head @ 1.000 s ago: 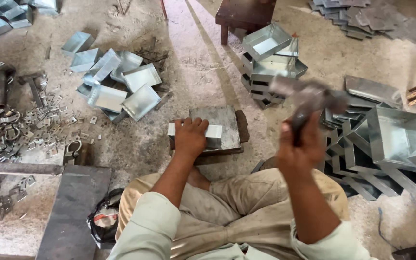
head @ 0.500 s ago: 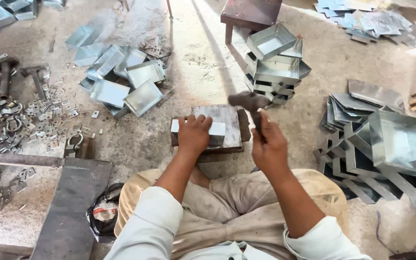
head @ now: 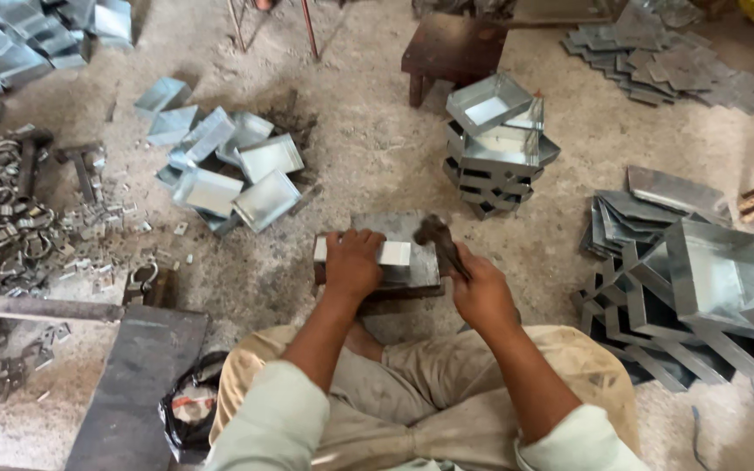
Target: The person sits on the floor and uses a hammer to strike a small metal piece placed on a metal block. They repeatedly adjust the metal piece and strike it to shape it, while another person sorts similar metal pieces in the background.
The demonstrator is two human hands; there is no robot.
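Observation:
My left hand [head: 353, 263] presses down on a folded piece of shiny sheet metal [head: 394, 254] that lies across a dark steel block [head: 412, 272] on the floor in front of my crossed legs. My right hand [head: 482, 295] grips the handle of a hammer [head: 435, 234]. The hammer head sits low, just above the right end of the metal piece. My left fingers hide the left part of the piece.
A stack of metal trays [head: 499, 144] stands behind the block, by a small dark stool [head: 451, 48]. Loose trays [head: 229, 170] lie at the left, more trays and cut sheets [head: 691, 279] at the right. Metal rings and clamps [head: 2, 227] and a dark steel plate [head: 133, 375] fill the left floor.
My right hand has swung the hammer down from shoulder height at the right to the metal piece on the block. My left hand has stayed on the piece.

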